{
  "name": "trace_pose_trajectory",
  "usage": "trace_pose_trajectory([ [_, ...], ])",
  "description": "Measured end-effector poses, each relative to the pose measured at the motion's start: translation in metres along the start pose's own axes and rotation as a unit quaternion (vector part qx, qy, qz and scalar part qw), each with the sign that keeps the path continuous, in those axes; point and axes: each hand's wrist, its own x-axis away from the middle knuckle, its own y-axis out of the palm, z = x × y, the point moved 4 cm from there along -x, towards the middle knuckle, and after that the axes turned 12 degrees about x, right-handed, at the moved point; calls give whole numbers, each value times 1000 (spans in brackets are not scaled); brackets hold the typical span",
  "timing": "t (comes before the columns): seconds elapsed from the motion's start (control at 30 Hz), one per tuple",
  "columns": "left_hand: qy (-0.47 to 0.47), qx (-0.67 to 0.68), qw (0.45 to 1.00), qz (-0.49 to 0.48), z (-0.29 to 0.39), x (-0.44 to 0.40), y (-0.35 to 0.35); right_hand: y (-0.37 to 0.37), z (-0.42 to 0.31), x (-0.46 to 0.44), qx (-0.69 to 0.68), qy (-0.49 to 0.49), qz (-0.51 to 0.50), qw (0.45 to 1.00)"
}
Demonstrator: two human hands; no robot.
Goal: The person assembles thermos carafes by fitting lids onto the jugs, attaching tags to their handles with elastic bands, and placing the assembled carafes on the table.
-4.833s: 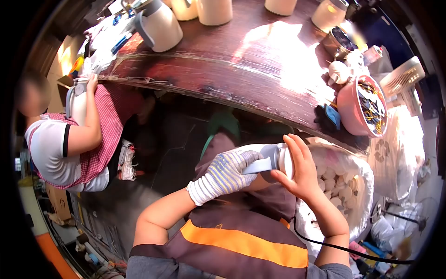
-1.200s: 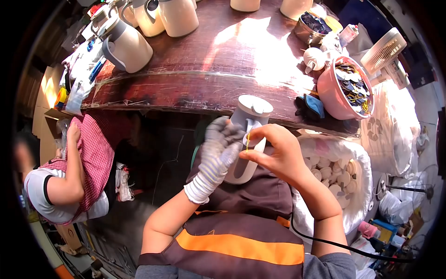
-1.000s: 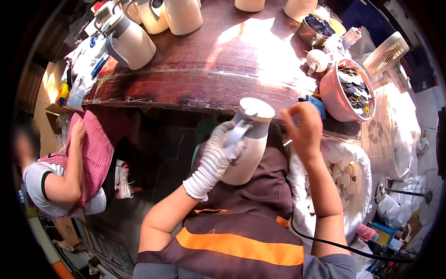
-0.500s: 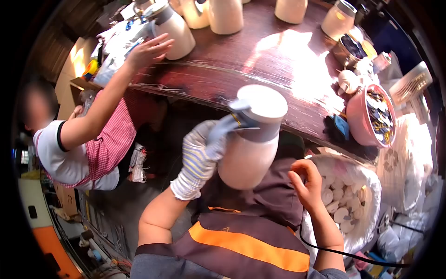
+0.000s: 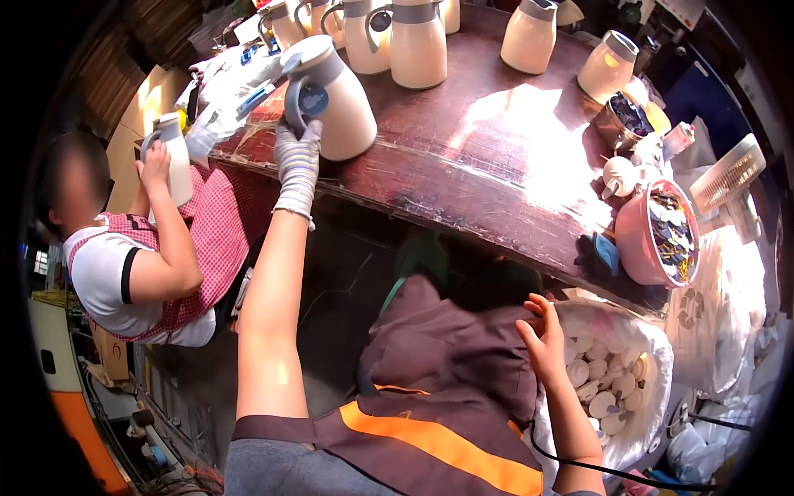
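Observation:
My left hand (image 5: 299, 157), in a striped white glove, reaches out to the table's left part and grips the grey handle of a cream jug (image 5: 350, 116). The jug stands upright at the table's near edge, with a grey collar, a light lid and a round dark tag beside the handle. Bare and empty, my right hand (image 5: 542, 335) hovers over my right thigh with its fingers apart. Right of it is a white-lined container (image 5: 659, 388) of round cream lids (image 5: 602, 403).
More jugs (image 5: 419, 50) stand along the far side of the dark red table (image 5: 463, 178). A pink bucket (image 5: 633, 240) of tagged small parts, a metal pot (image 5: 608, 128) and a blue-black item (image 5: 604, 252) are at the right. At the left sits a co-worker (image 5: 157, 273) holding another jug (image 5: 178, 161).
The jug has gone from above my lap to the table's left side, my left hand still on it. My right hand has stayed low. The co-worker's reaching arm has drawn back to a jug.

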Motion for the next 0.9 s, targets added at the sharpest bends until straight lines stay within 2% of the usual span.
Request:
trace_pose_trajectory([
  [0.07,29,-231,971,51,-22,-12,-14,2,2,-6,-4,-4,-2,1000],
  [0.1,-61,-253,963,69,-35,-11,-21,3,1,-10,3,-6,-3,1000],
  [0.13,-29,-226,972,66,-51,-7,-18,4,-1,-15,10,-7,-1,1000],
  [0.2,-62,-271,960,0,-71,5,-9,5,-13,-34,12,-21,2,1000],
  [0.27,-23,-421,904,-73,-76,14,14,3,-31,-59,-5,-51,-7,999],
  [0.33,10,-453,883,-122,-73,26,40,-4,-45,-99,90,-102,17,990],
  [0.4,99,-535,818,-189,-89,35,55,-7,-76,-143,111,-132,43,984],
  [0.47,204,-549,788,-192,-98,43,61,-10,-101,-194,177,-167,63,968],
  [0.57,196,-525,805,-196,-101,41,59,-12,-137,-284,299,-241,89,919],
  [0.63,189,-516,812,-198,-98,41,60,-15,-158,-352,346,-240,113,900],
  [0.67,184,-515,812,-202,-94,41,61,-20,-168,-392,396,-292,159,856],
  [0.7,180,-513,814,-204,-92,41,63,-26,-180,-430,414,-385,218,795],
  [0.73,176,-510,815,-209,-91,41,64,-36,-194,-473,445,-376,247,774],
  [0.77,180,-507,817,-210,-92,40,64,-41,-211,-501,462,-401,336,716],
  [0.8,183,-508,815,-210,-93,40,64,-49,-245,-511,495,-331,309,741],
  [0.83,180,-508,814,-218,-92,39,64,-60,-268,-537,528,-305,311,729],
  [0.87,176,-507,813,-225,-91,38,65,-69,-294,-534,553,-240,298,740],
  [0.9,167,-503,816,-230,-90,38,66,-93,-287,-579,553,-262,303,730],
])
